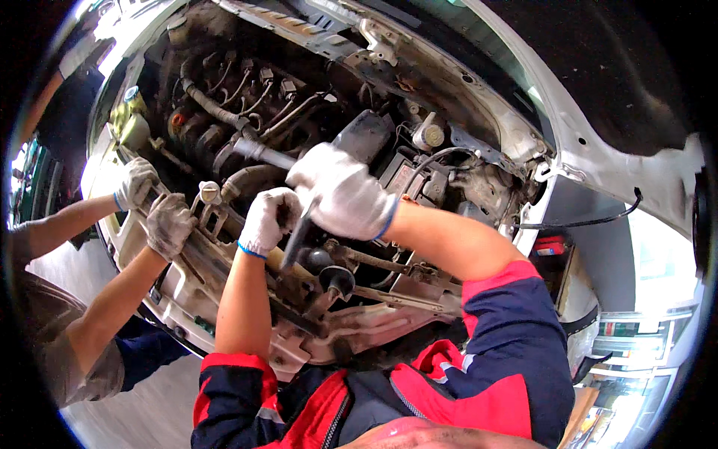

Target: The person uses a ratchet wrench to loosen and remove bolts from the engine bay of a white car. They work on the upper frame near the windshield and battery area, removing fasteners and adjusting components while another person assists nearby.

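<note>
Engine bay (366, 322) open across the middle of the frame

Grey floor (153, 396) shows at lower left, and a white body panel (621, 161) sweeps across the upper right.

Just above frame centre, the right hand (342, 191), in a white glove with a blue cuff, has its fingers curled around a blurred metal tool (263, 154) whose shaft points to the upper left. A dark bar (298, 243) slants down below that glove; whether it belongs to the tool cannot be told.

Just left of centre is the left hand (263, 224), also gloved, near the bar. Its fingers are bent inward; I cannot tell whether they pinch anything.

Below the two gloves sits a black rubber cup (338, 282). Up and to the right is a round pale cap (430, 136).

At left, a co-worker's gloved hands (170, 224) are at the front edge, fingers bent; their exact hold is unclear.
</note>
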`<control>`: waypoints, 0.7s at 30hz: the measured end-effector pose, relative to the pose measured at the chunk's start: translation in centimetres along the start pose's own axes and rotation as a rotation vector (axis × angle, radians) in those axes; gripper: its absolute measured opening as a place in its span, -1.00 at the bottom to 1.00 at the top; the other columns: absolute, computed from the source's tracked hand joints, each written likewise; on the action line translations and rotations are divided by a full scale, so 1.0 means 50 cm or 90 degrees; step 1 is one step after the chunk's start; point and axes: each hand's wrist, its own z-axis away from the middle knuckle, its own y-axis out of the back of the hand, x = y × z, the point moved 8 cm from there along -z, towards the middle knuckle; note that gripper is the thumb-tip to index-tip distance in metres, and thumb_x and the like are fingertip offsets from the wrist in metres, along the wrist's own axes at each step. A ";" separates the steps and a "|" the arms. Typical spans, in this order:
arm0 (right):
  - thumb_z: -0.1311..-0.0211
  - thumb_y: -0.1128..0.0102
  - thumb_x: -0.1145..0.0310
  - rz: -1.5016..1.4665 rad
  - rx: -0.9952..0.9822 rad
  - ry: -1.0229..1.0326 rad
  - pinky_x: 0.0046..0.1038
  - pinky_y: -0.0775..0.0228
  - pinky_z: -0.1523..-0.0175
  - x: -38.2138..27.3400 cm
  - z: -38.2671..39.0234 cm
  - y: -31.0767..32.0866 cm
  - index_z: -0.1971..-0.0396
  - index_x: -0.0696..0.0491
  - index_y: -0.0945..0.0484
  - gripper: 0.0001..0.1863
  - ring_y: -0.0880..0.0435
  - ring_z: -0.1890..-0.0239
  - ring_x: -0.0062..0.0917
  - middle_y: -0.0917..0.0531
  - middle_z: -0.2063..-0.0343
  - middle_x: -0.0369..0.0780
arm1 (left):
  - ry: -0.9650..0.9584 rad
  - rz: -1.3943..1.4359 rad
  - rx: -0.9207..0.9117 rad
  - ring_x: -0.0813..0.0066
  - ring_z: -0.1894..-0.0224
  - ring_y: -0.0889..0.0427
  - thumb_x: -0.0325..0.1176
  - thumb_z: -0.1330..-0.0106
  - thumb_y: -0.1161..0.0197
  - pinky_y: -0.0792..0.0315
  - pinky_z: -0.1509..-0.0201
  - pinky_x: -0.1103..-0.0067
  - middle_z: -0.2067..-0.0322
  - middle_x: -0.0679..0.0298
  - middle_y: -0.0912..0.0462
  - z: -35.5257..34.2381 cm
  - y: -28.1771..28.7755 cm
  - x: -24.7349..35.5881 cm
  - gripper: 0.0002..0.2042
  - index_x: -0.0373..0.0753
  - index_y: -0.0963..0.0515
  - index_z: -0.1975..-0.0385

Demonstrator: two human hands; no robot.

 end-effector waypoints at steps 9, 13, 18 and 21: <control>-0.05 -0.21 0.41 0.012 -0.148 0.118 -0.14 -0.50 0.07 -0.060 0.000 -0.116 0.24 0.06 -0.55 -0.77 -0.65 0.22 -0.11 -0.60 0.27 -0.01 | 0.142 0.540 -0.017 0.20 -0.05 -0.63 0.15 -0.50 0.00 -0.49 -0.21 0.30 0.08 0.15 -0.67 0.002 0.022 -0.051 -0.47 -0.28 -0.53 0.01; -0.11 -0.21 0.36 0.114 0.022 0.156 -0.20 -0.58 0.05 0.051 -0.060 0.053 0.23 0.07 -0.65 -0.78 -0.69 0.22 -0.21 -0.69 0.30 -0.10 | 0.091 0.338 0.053 0.31 0.64 -0.53 0.20 -0.53 0.13 -0.39 0.60 0.52 0.52 0.06 -0.63 0.006 0.029 -0.026 -0.36 -0.29 -0.56 0.50; -0.17 -0.09 0.16 0.255 0.144 -0.414 -0.21 -0.48 -0.18 0.497 -0.063 0.277 0.17 0.00 -0.70 -0.66 -0.66 -0.04 -0.15 -0.71 0.08 -0.05 | 0.065 0.284 0.087 0.35 0.70 -0.49 0.28 -0.51 0.20 -0.31 0.69 0.55 0.58 0.05 -0.60 0.003 0.016 -0.006 -0.27 -0.35 -0.54 0.52; -0.16 -0.11 0.16 0.292 0.030 -0.543 -0.22 -0.41 -0.26 0.687 -0.042 0.296 0.03 0.02 -0.67 -0.57 -0.61 -0.15 -0.15 -0.66 -0.06 -0.03 | 0.056 0.260 0.036 0.36 0.68 -0.49 0.30 -0.50 0.22 -0.31 0.67 0.55 0.58 0.05 -0.58 -0.002 0.014 -0.014 -0.24 -0.36 -0.54 0.55</control>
